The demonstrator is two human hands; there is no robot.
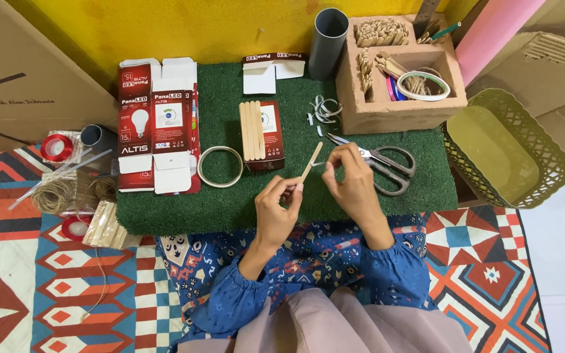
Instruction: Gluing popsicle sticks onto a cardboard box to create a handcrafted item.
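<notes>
My left hand (276, 210) pinches the lower end of a wooden craft stick (311, 161), which tilts up to the right over the green turf mat (230, 206). My right hand (354, 180) is at the stick's upper part, its fingertips pinching a small white strip against it. Just beyond my right hand lie scissors (387, 167). Several more sticks (252, 129) rest side by side on a red carton left of the hands.
A tape ring (220, 166) and flattened red-and-white cartons (155, 124) lie on the mat's left. A grey tube (327, 40) and a brown organiser box (397, 111) stand at the back. An olive basket (505, 149) sits right. Twine, red tape rolls and sticks lie left.
</notes>
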